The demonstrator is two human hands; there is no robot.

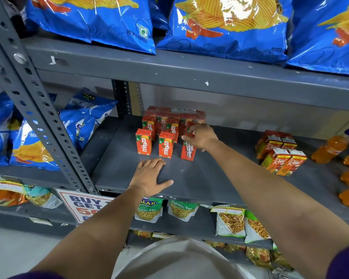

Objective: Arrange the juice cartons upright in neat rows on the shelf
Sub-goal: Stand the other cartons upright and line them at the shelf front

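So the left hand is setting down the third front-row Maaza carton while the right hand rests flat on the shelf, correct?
No, the hands are swapped. In the head view, the right hand has its grip on the third front-row Maaza carton, and the left hand rests flat on the shelf.

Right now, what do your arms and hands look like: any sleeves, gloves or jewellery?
Both forearms are bare. Dark purple sleeve edges show at the bottom corners of the view, near the upper arms. The left hand and right hand wear no gloves, and no rings, watch or bracelets show.
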